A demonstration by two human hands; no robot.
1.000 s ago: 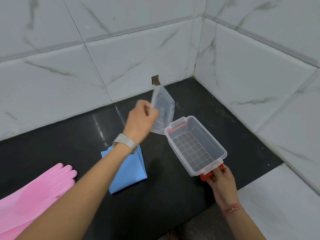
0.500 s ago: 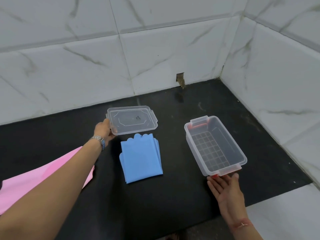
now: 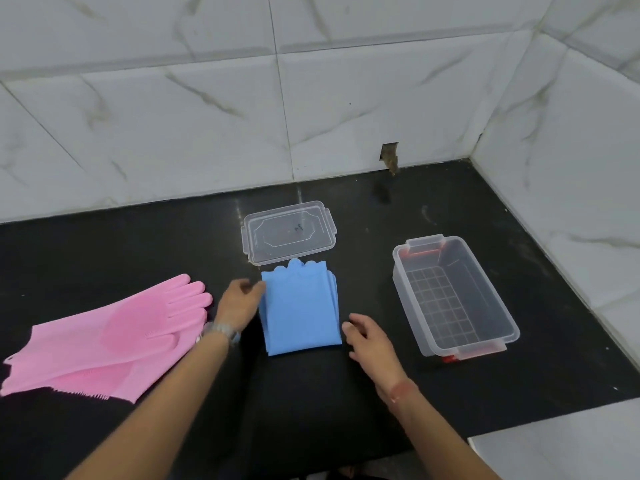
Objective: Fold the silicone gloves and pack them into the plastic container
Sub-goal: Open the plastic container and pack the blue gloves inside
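The folded blue gloves (image 3: pixel 300 311) lie flat in the middle of the black counter. My left hand (image 3: pixel 239 303) rests at their left edge, fingertips touching the fold, holding nothing. Open beside their lower right corner is my right hand (image 3: pixel 369 337), fingers spread. The clear plastic container (image 3: pixel 453 296) with red latches stands empty to the right. Its clear lid (image 3: pixel 289 232) lies flat just behind the blue gloves. Unfolded pink gloves (image 3: pixel 104 337) are spread out at the left.
White marble-tiled walls close the counter at the back and right. A small hole (image 3: pixel 389 157) shows in the back wall. A white ledge (image 3: pixel 561 452) borders the counter (image 3: pixel 450 393) at the near right.
My left hand has set the lid down behind the blue gloves and moved back to their left edge. My right hand has left the container and moved left toward the gloves.
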